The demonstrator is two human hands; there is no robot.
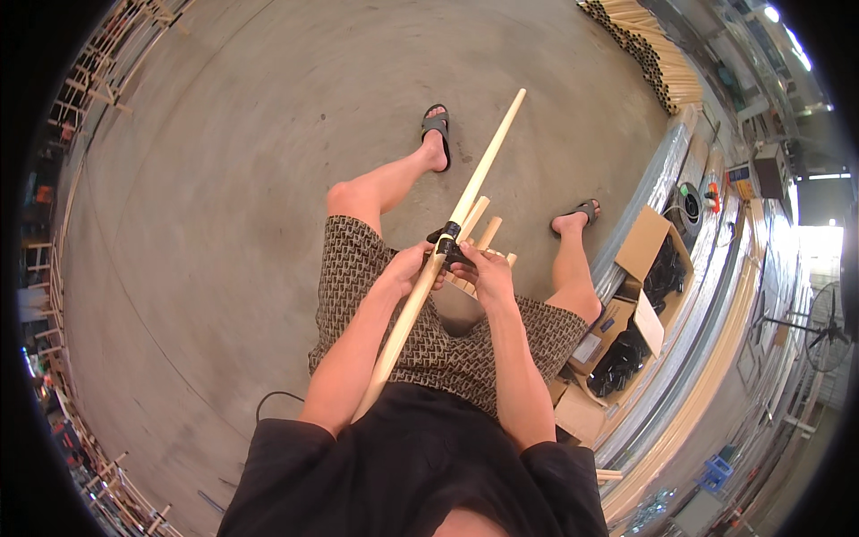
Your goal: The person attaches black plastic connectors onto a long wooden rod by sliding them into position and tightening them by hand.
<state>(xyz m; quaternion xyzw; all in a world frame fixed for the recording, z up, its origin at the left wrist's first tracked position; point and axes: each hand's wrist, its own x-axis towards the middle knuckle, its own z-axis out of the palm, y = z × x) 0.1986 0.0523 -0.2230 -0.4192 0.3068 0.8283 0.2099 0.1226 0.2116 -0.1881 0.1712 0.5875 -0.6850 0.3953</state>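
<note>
Right of pole (419, 300), boxed fittings (617, 365), perhaps.

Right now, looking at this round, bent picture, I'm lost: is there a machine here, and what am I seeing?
There is no robot here, only a person using two bare hands. The picture comes from a wide fisheye camera worn on the head, looking down, so straight edges bend near the rim.

The left hand grips a long pale pole that slants up across the lap. The right hand holds a black fitting on that pole. Shorter pale rods show just beyond the right hand.

The grey floor spreads out ahead. By the right leg are open cardboard boxes of black parts; at the upper right is a stack of tan tubes.
</note>
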